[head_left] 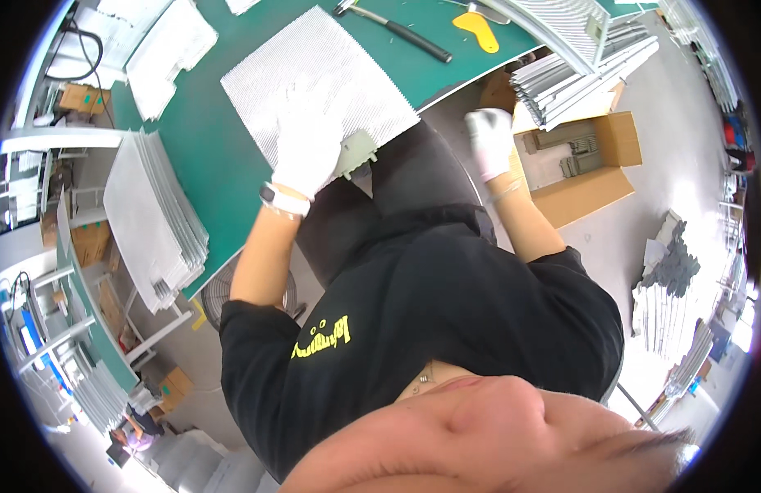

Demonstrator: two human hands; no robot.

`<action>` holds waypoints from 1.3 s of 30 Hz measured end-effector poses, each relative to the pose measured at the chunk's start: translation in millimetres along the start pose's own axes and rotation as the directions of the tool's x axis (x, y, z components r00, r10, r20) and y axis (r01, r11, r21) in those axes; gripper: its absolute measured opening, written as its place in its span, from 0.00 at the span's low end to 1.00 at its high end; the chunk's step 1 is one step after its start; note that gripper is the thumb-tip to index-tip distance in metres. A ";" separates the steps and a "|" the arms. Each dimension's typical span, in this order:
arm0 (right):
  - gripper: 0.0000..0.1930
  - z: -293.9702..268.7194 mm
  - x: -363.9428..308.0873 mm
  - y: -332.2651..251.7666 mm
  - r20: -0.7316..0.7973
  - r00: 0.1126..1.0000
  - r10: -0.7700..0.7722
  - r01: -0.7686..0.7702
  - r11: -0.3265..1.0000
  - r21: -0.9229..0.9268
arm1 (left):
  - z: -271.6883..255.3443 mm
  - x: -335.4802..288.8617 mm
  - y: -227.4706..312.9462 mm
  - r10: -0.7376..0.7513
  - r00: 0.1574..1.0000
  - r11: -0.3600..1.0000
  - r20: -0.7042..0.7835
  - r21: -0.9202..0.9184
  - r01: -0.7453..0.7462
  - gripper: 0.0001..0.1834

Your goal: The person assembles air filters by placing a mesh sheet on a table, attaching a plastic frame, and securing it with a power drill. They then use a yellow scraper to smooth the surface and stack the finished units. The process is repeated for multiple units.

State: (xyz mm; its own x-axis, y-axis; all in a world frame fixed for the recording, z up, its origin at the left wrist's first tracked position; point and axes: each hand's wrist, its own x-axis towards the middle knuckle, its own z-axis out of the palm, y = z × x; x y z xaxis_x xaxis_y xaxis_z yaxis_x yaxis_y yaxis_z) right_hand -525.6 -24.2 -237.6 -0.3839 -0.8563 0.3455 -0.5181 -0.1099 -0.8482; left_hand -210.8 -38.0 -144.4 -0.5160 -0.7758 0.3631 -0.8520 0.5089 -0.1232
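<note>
A white-gloved left hand of mine (309, 144) lies over a silvery, finely ribbed panel (323, 62) with toothed edges on the table. Its fingers look stretched out flat, though glare washes out their outline. Beside that hand, at the panel's near edge, is a small pale grey-green plate (358, 151) with little tabs. My right hand (489, 141), also gloved in white with dark fingertips, is off the table, left of an open cardboard box (581, 193). Its fingers are curled in, and whatever they may hold is hidden.
On the green table (204, 123) lie a hammer (405, 34) and a yellow insole-shaped piece (476, 31). Stacked white panels (154, 218) stand at the left. Grey metal strips (573, 82) lie above the box, near a raised framed panel (573, 29). A floor fan (261, 283) stands under the table.
</note>
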 end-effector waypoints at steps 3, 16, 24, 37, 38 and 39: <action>0.20 -74.2 64.4 147.3 -0.591 0.768 0.247 -0.409 0.899 -0.156 | -24.2 -6.4 45.4 0.041 0.997 0.939 0.058 -0.342 -0.019 0.27; 0.10 -132.6 84.5 165.1 0.543 0.716 0.440 -0.656 0.691 0.305 | 21.9 -59.3 102.7 -0.065 0.996 0.512 0.062 -0.855 0.086 0.19; 0.16 -21.1 -53.3 -53.2 0.964 0.259 0.050 -0.966 0.016 0.259 | 55.1 -34.0 158.8 -0.268 0.923 -0.470 0.277 -0.874 0.126 0.31; 0.16 -223.5 192.1 82.6 0.358 0.927 -0.108 -0.349 0.096 0.932 | -126.4 -188.0 -48.0 -0.766 0.626 0.038 -0.144 -0.983 -0.180 0.38; 0.16 -198.7 202.3 46.0 0.295 0.948 0.119 -0.314 0.205 0.927 | -122.2 -185.3 -37.5 -0.813 0.580 0.015 -0.042 -0.999 -0.052 0.40; 0.16 -161.6 199.0 -10.5 0.179 0.928 0.328 -0.289 0.327 0.900 | -118.7 -165.4 -24.7 -0.836 0.544 -0.028 0.079 -0.994 0.101 0.42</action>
State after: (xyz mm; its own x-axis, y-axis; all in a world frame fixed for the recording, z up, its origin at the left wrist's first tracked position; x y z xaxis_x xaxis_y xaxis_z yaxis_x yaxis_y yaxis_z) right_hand -720.0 -111.9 -95.0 -0.3895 -0.9206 -0.0290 0.6291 -0.2429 -0.7384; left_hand -93.8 122.1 -91.8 0.4245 -0.8764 0.2275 0.0604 0.2781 0.9586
